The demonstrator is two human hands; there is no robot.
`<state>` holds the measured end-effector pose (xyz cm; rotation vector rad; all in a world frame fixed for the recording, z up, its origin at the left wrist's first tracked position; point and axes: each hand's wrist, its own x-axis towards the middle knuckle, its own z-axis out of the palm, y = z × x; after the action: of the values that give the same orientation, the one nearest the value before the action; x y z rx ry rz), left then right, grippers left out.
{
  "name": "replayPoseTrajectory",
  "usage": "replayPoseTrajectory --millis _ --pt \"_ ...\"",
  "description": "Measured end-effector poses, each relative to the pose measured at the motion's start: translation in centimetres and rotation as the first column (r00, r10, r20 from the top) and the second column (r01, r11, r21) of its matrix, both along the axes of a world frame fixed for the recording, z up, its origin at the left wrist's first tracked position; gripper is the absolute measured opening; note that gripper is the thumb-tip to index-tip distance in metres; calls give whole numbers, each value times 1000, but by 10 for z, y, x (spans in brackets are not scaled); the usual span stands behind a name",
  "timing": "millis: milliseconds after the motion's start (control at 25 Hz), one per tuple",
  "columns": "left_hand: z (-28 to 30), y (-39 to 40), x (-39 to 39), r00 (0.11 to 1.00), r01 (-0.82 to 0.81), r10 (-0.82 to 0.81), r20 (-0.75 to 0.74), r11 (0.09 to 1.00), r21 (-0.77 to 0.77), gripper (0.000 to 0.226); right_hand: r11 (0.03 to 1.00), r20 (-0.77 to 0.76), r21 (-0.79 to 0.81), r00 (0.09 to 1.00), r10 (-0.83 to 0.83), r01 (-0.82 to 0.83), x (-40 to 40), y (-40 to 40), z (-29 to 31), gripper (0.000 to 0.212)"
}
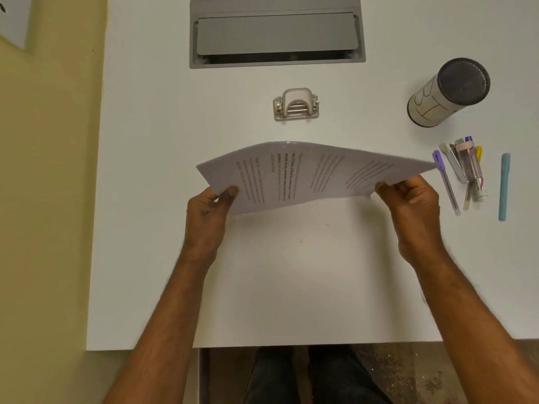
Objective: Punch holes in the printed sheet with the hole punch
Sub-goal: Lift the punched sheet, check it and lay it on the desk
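White desk [145, 199]: left hand [208, 220] and right hand [414, 208] pinch the printed sheet [306, 173]; feed its far edge squarely into the hole punch [296, 104] at 12 o'clock.

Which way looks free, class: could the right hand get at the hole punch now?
Probably not at once: the right hand grips the printed sheet, which hangs between it and the hole punch. The table around the punch looks bare.

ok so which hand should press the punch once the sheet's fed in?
Probably right, marginally. Both hands, left hand and right hand, pinch the printed sheet held above the table; the hole punch sits beyond it, roughly centred, untouched. Either could reach it.
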<state>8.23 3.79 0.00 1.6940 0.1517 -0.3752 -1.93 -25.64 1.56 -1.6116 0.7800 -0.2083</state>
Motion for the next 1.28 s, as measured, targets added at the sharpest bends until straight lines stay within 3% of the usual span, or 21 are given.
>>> replayPoseTrajectory --millis 200,360,480,600,680,840,1000,1160,1280 --pt "12 -1 4 997 -35 40 60 996 -87 23 997 75 -55 995 66 -61 -3 -12 15 29" --pt "11 -6 -3 995 -94 91 -37 989 -113 22 998 83 29 995 55 -58 -5 -24 26 23" --pt "1 -10 -16 969 -192 162 -186 969 -158 20 976 75 214 995 -69 51 -9 -26 27 23" --pt "-7 -23 -32 908 -324 213 -361 902 -284 21 831 78 537 972 -223 148 -13 -8 27 14" --pt "-10 -37 -43 855 -431 239 -460 822 -373 22 767 95 630 969 -230 120 -11 15 27 13" --pt "-14 -66 -69 781 -541 207 -590 696 -472 25 867 103 498 990 -101 37 -5 61 27 25" --pt "-17 -72 -83 772 -535 133 -622 664 -522 29 944 98 314 986 -137 100 5 66 33 33" --pt "-13 -41 -51 872 -403 106 -478 710 -577 31 964 110 262 991 -77 46 14 40 39 32" --pt "9 -12 -1 944 -230 85 -320 864 -448 34 966 145 250 989 27 -63 19 19 42 33"
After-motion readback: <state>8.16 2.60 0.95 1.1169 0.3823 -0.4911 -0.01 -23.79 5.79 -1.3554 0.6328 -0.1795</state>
